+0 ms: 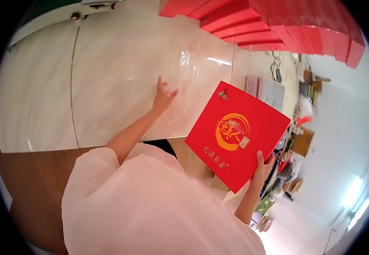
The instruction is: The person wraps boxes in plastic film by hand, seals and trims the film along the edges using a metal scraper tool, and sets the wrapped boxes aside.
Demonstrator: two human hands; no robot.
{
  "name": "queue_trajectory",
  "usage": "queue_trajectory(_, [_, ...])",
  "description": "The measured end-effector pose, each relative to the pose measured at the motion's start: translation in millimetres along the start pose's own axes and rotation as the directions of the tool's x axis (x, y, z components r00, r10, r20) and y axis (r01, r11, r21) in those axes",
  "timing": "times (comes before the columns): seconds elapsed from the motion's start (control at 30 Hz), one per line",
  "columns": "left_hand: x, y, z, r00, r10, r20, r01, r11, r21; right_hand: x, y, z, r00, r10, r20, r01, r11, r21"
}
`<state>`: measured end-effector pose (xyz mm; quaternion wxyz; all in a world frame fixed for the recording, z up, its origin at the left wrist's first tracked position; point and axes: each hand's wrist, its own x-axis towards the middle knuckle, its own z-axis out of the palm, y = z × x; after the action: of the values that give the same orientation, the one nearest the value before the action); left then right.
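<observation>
My right hand [262, 168] grips a flat red gift box [205, 127] by its near right edge, thumb on top and the other fingers underneath. Gold characters and a round orange emblem mark the box's upper face, which is tilted up beside the table. Over the pale marbled table [120, 55], my left hand [164, 98] is stretched out with its fingers apart and nothing in it. Whether that hand touches the tabletop, I cannot tell.
Several red boxes [269, 25] stand in a row at the far right of the table. A white and pink box [270, 92] and dark glasses or cables [275, 63] lie beyond. Cluttered shelves [297, 170] line the right wall. A wooden floor [31, 182] shows below the table edge.
</observation>
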<state>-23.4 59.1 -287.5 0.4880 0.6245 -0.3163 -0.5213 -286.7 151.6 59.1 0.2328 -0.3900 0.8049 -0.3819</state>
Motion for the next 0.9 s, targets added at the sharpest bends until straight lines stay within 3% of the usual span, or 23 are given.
queue_trajectory(0.1, [29, 7, 17, 0.991, -0.131, -0.01, 0.13, 0.987, -0.095, -13, 6, -16, 0.998, 0.015, -0.056, -0.013, 0.999, 0.047])
queue_trajectory(0.23, [42, 21, 19, 0.954, -0.269, 0.131, 0.276, 0.961, -0.038, -31, 14, -34, 0.996, 0.068, -0.058, -0.063, 0.995, 0.078])
queue_trajectory(0.33, [48, 29, 31, 0.951, -0.212, 0.225, 0.21, 0.977, 0.034, -33, 26, -49, 0.994, 0.078, -0.083, -0.074, 0.996, 0.046])
queue_trajectory(0.4, [47, 45, 40, 0.987, 0.01, 0.163, -0.057, 0.957, 0.286, -32, 32, -58, 0.994, 0.099, -0.044, -0.097, 0.994, 0.042])
queue_trajectory(0.43, [48, 45, 49, 0.984, 0.008, 0.178, -0.063, 0.951, 0.301, -29, 38, -63, 0.992, 0.117, -0.054, -0.114, 0.992, 0.052])
queue_trajectory(0.5, [51, 45, 65, 0.871, 0.454, 0.186, -0.49, 0.779, 0.391, -23, 48, -73, 0.994, 0.103, -0.047, -0.103, 0.995, 0.006])
queue_trajectory(0.53, [53, 44, 72, 0.866, 0.455, 0.208, -0.5, 0.772, 0.394, -21, 51, -76, 0.991, 0.118, -0.06, -0.117, 0.993, 0.018])
queue_trajectory(0.6, [57, 38, 79, 0.939, 0.267, 0.218, -0.343, 0.783, 0.519, -17, 57, -83, 0.986, 0.157, -0.058, -0.158, 0.987, -0.019])
queue_trajectory(0.63, [62, 23, 72, 0.935, 0.268, 0.232, -0.352, 0.776, 0.523, -18, 62, -82, 0.984, 0.167, -0.066, -0.168, 0.986, -0.01])
queue_trajectory(0.7, [58, -3, 62, 0.795, 0.426, 0.431, -0.598, 0.435, 0.674, -16, 72, -86, 0.985, 0.151, -0.08, -0.159, 0.982, -0.105])
queue_trajectory(0.73, [48, -1, 60, 0.791, 0.422, 0.443, -0.604, 0.426, 0.674, -15, 73, -86, 0.983, 0.162, -0.085, -0.17, 0.981, -0.096])
queue_trajectory(0.8, [14, 4, 51, 0.739, 0.182, 0.648, -0.663, 0.028, 0.748, -12, 68, -86, 0.982, 0.173, -0.071, -0.185, 0.96, -0.21])
queue_trajectory(0.83, [1, -1, 46, 0.74, 0.179, 0.648, -0.661, 0.022, 0.75, -11, 67, -86, 0.982, 0.177, -0.068, -0.187, 0.961, -0.205])
queue_trajectory(0.9, [-18, -16, 38, 0.643, 0.167, 0.747, -0.756, -0.012, 0.654, -9, 62, -83, 0.984, 0.166, -0.071, -0.177, 0.963, -0.203])
